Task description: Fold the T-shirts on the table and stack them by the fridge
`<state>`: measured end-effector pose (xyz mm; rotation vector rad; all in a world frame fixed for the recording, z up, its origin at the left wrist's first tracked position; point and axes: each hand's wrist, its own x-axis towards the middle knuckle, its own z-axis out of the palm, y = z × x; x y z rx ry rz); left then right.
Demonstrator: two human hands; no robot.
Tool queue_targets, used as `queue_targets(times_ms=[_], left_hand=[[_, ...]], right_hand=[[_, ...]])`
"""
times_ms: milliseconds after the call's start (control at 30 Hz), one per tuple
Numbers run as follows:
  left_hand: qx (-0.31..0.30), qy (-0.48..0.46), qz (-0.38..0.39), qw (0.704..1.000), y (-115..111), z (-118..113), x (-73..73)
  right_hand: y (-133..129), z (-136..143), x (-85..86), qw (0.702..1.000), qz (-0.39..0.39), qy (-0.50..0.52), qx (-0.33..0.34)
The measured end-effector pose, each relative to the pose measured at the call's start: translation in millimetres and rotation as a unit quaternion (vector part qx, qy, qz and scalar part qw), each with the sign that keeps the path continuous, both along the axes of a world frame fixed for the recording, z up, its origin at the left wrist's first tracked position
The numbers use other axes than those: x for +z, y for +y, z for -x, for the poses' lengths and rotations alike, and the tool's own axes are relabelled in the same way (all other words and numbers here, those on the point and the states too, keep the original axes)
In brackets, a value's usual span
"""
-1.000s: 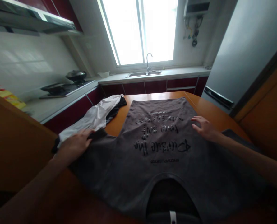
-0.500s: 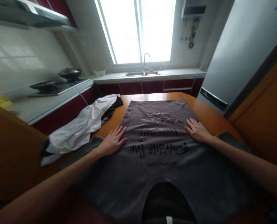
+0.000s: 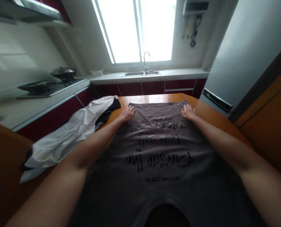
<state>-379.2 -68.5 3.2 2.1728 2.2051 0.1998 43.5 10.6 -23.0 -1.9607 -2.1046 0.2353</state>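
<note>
A dark grey T-shirt (image 3: 159,148) with black lettering lies spread face up on the wooden table, its neckline towards me and its hem at the far side. My left hand (image 3: 127,114) rests on the shirt's left edge close to the hem, fingers stretched out. On the opposite edge, my right hand (image 3: 188,112) lies with its fingers spread over the cloth near the far right corner. Neither hand grips the fabric. My forearms cover parts of the shirt's sides.
White and black clothes (image 3: 67,138) lie heaped along the left of the table (image 3: 152,99). Beyond it are a counter with a sink (image 3: 140,73) and a stove (image 3: 52,86) carrying pans. A refrigerator (image 3: 239,53) stands on the right.
Both hands have slid forward along the shirt's sides, from around its middle to near the far hem. My view has moved a little closer over the shirt.
</note>
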Motion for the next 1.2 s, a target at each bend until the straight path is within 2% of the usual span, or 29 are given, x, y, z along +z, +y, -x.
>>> queue_targets(times_ms=[133, 367, 567, 733, 900, 1067, 1200], left_hand=[[0.038, -0.006, 0.021, 0.999, 30, 7, -12.0], [0.080, -0.002, 0.052, 0.995, 55, 21, -21.6], [0.095, 0.017, 0.047, 0.994, 64, 23, -19.1], [0.052, 0.009, -0.030, 0.998, 64, 5, -16.1], [0.056, -0.004, 0.038, 0.998, 62, -6, -16.7], [0.073, 0.001, -0.014, 0.997, 72, -2, -21.7], [0.090, -0.013, 0.026, 0.996, 82, -1, -21.6]], right_hand=[[21, -3, -11.9, 1.000, 0.021, 0.000, -0.019], [48, -2, -13.7, 0.999, 0.036, -0.015, -0.007], [65, 11, -6.7, 0.996, 0.055, -0.064, 0.042], [61, 29, -6.5, 0.995, 0.009, -0.045, 0.086], [61, 29, -7.3, 0.997, 0.045, -0.041, 0.043], [79, 22, -4.8, 0.998, -0.017, -0.034, 0.046], [91, 19, -5.0, 0.998, 0.036, -0.041, 0.039]])
